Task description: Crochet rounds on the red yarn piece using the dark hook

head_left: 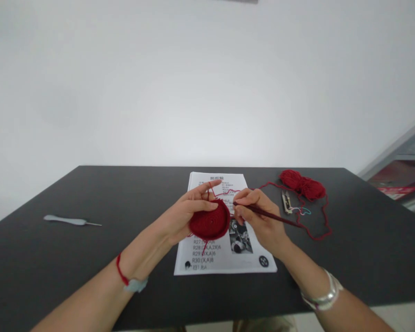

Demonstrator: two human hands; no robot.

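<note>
The paper (249,266) reads "R30:(X,A)8" near its bottom.

Printed sheet (224,267): reads "R27:", "R28:", "R29:", "R30:(X,A)8"; Chinese heading up top, small lines too blurred

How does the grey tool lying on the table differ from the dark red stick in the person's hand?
The grey tool lies flat and untouched on the table, while the dark red stick is held in the right hand. The grey tool has a wide handle ending in a thin shaft; the dark red stick is slender without such a handle. Both are long and narrow.
</note>
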